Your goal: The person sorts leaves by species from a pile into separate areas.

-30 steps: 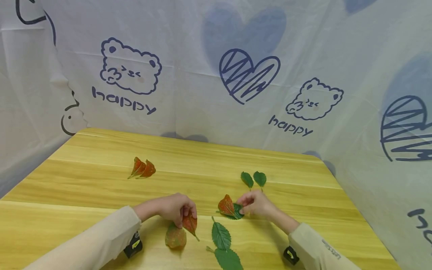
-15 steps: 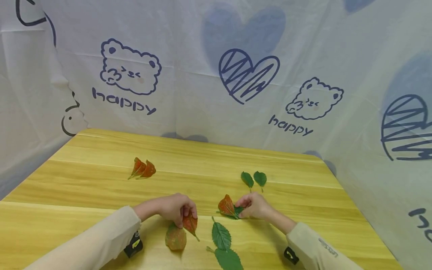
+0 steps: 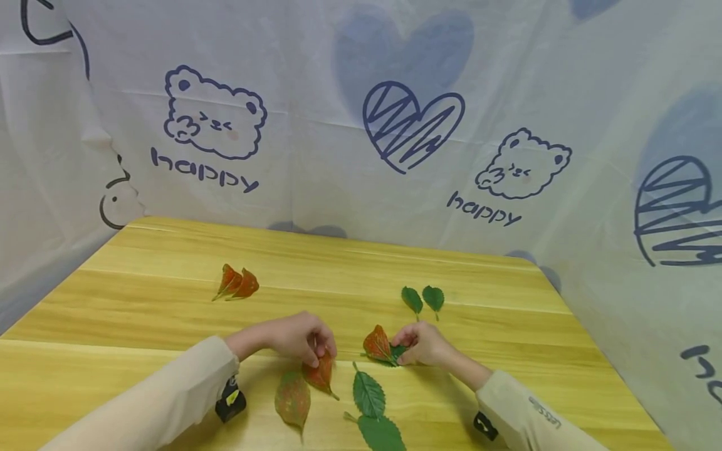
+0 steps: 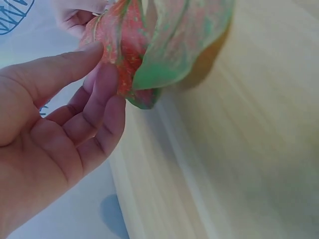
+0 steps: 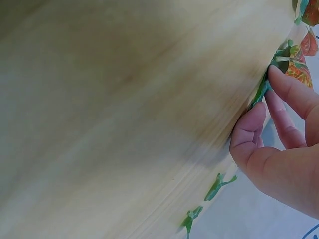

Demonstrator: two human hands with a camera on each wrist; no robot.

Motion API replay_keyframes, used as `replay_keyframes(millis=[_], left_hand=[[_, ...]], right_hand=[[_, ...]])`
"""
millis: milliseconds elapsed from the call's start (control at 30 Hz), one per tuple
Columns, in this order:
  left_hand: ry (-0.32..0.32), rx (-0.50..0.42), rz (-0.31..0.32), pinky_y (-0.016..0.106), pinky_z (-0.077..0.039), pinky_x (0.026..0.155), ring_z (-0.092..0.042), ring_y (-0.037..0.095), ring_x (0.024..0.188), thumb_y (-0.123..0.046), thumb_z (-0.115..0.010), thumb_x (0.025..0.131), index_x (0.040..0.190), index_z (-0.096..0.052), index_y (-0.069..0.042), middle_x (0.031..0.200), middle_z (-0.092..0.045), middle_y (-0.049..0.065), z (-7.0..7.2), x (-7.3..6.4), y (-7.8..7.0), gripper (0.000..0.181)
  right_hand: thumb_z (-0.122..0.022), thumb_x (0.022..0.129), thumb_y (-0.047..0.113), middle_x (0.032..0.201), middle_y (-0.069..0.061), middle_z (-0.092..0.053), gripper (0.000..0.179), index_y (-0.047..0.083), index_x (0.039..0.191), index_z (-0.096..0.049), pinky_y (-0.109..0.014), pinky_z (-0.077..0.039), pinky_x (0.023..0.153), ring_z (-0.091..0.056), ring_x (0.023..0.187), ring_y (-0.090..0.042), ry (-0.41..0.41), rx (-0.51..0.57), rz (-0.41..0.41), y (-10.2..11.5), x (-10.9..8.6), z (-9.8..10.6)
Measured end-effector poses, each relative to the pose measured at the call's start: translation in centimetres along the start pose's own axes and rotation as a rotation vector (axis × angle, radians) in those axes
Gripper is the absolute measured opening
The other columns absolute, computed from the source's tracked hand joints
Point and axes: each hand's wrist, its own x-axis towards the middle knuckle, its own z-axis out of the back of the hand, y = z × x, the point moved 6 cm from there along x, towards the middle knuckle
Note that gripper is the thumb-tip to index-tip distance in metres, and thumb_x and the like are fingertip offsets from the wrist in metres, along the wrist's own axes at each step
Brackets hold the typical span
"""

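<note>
My left hand (image 3: 301, 336) pinches a red leaf (image 3: 321, 377) near its upper edge, the stem pointing toward me. Just left of that leaf lies a mottled reddish-green leaf (image 3: 292, 399), apart from the fingers in the head view. Thumb and fingertips meet on the red leaf (image 4: 130, 47) in the left wrist view. My right hand (image 3: 427, 344) pinches the edge of a green leaf (image 3: 398, 352), low over the table. An orange-red leaf (image 3: 376, 343) overlaps that green leaf and covers part of it. In the right wrist view, the thumb touches the green leaf (image 5: 260, 90).
Two green leaves (image 3: 370, 394) lie end to end at the front middle of the wooden table (image 3: 141, 313). A pair of red leaves (image 3: 239, 283) rests at the back left. Two small green leaves (image 3: 422, 299) lie behind my right hand. A printed cloth (image 3: 316, 156) hangs behind.
My left hand has moved slightly away and to the right with the red leaf, uncovering more of the mottled leaf. My right hand has shifted slightly left on the green leaf.
</note>
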Motion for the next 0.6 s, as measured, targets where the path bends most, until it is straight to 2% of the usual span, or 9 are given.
replay_keyframes(millis=[333, 467, 600], left_hand=[[-0.076, 0.040, -0.009, 0.020, -0.046, 0.060, -0.053, 0.007, 0.066, 0.007, -0.062, 0.078, 0.090, -0.065, 0.002, 0.073, -0.057, -0.002, 0.9, 2.0, -0.8, 0.013], [-0.093, 0.059, -0.033, 0.020, -0.046, 0.063, -0.055, 0.010, 0.070, 0.006, -0.061, 0.078, 0.091, -0.065, 0.003, 0.081, -0.062, 0.007, 1.2, 3.1, -0.9, 0.013], [-0.114, 0.074, -0.030, 0.022, -0.046, 0.069, -0.058, 0.017, 0.080, 0.004, -0.063, 0.078, 0.092, -0.066, 0.001, 0.093, -0.064, 0.008, 1.4, 4.3, -0.7, 0.015]], right_hand=[[-0.074, 0.065, -0.005, 0.081, -0.002, -0.059, 0.022, -0.001, 0.086, -0.066, -0.030, -0.046, 0.067, -0.052, 0.076, -0.016, -0.002, -0.009, -0.009, -0.2, 0.1, -0.1], [-0.074, 0.066, -0.005, 0.081, -0.001, -0.058, 0.022, -0.001, 0.086, -0.066, -0.030, -0.046, 0.067, -0.051, 0.076, -0.015, 0.000, -0.019, -0.012, -0.3, 0.2, -0.1], [-0.074, 0.066, -0.004, 0.081, -0.002, -0.059, 0.021, -0.001, 0.086, -0.066, -0.030, -0.046, 0.067, -0.052, 0.076, -0.016, 0.006, -0.018, -0.008, -0.2, 0.1, 0.0]])
